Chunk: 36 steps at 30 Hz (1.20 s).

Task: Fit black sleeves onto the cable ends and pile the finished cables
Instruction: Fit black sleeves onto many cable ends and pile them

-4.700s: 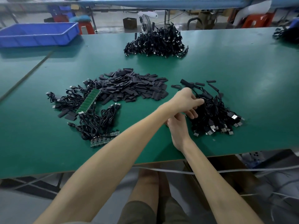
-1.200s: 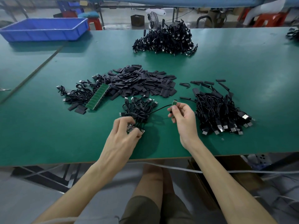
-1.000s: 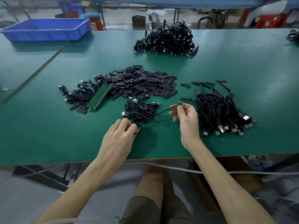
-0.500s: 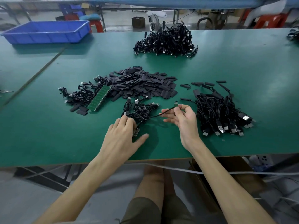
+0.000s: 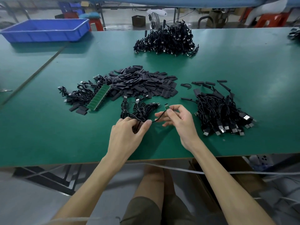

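My right hand [image 5: 178,120] pinches a black cable [image 5: 159,117] just below its small green board end [image 5: 166,106], which points up. My left hand [image 5: 129,133] grips the same cable where it runs into a small tangled bundle of cables [image 5: 139,109] in front of me. A heap of flat black sleeves [image 5: 142,82] lies behind the bundle. To the right sits a pile of cables [image 5: 220,109] with sleeves and silver plugs. More cables with a strip of green boards [image 5: 99,99] lie at the left.
A large heap of black cables [image 5: 165,41] sits at the table's far middle. A blue plastic bin [image 5: 47,30] stands at the far left. The green table's front edge [image 5: 65,163] runs just below my wrists. Loose sleeves [image 5: 206,83] lie behind the right pile.
My left hand has lifted off the table and closed its fingers round the cable near the bundle. My right hand keeps its pinch on the board end, almost in place.
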{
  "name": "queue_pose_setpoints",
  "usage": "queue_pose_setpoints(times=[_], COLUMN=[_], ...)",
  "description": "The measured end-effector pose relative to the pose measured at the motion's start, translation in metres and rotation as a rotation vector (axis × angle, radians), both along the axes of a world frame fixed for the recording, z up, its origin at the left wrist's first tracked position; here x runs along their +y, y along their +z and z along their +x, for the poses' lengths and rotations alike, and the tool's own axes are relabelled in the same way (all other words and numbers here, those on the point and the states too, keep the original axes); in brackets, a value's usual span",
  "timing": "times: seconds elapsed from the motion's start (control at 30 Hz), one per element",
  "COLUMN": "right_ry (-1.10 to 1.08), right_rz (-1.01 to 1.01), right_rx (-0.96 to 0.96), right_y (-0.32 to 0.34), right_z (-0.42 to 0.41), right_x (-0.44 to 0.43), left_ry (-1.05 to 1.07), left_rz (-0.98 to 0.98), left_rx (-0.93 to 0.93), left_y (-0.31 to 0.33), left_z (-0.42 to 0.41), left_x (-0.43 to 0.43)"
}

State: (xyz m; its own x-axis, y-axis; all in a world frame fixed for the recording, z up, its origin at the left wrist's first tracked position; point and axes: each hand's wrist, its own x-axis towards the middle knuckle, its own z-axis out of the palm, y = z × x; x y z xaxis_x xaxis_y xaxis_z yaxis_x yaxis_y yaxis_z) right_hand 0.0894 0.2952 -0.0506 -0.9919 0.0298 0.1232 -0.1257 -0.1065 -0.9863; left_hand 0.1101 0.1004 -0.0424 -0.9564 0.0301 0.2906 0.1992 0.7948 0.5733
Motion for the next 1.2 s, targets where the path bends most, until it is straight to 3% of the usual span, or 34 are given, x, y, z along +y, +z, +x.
queue_pose_setpoints(times=[0.2, 0.37, 0.57, 0.9, 1.2], right_ry=[0.049, -0.035, -0.049, -0.094, -0.102], right_rz=[0.068, 0.038, 0.048, 0.051, 0.048], right_rx=[-0.011, -0.019, -0.020, -0.030, -0.036], right_y=[-0.001, -0.004, -0.005, -0.006, -0.006], right_z=[-0.002, -0.002, -0.004, -0.005, -0.005], right_x=[-0.004, -0.003, -0.003, -0.004, -0.004], left_ry=[0.007, -0.009, -0.088, -0.142, -0.165], left_rz=[0.192, 0.394, 0.769, 0.671, 0.744], left_rx=[-0.046, -0.098, -0.211, -0.445, -0.433], left_y=[-0.007, -0.007, 0.000, 0.009, 0.005], left_z=[-0.004, -0.002, 0.001, -0.003, -0.005], left_x=[-0.003, -0.008, -0.018, -0.027, -0.033])
